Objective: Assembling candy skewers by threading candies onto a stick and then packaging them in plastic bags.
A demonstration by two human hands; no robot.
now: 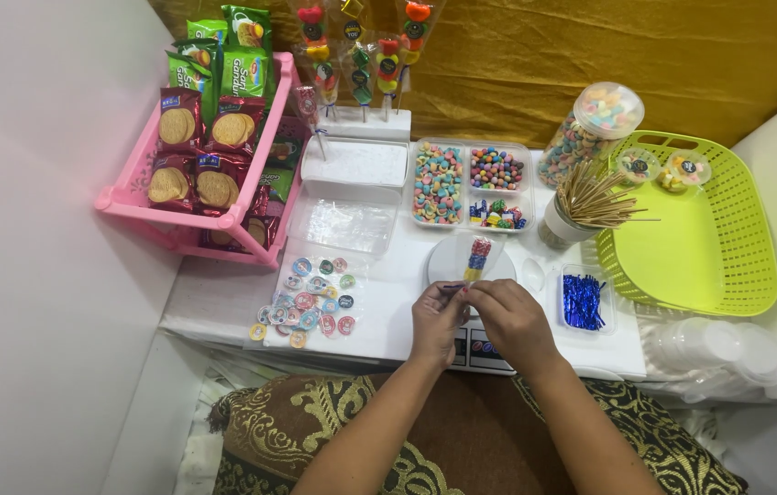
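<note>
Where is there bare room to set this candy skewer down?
The lime-green plastic basket floor is mostly bare, with two small candy cups at its far edge. The white tabletop between round stickers and hands is free. The compartmented candy tray area is crowded.

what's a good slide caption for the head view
Both hands, left hand and right hand, pinch a wrapped candy skewer over a white table beside a green basket.

Candy skewer [477,259] in clear wrap, multicoloured, upright over white plate [448,266]
</note>
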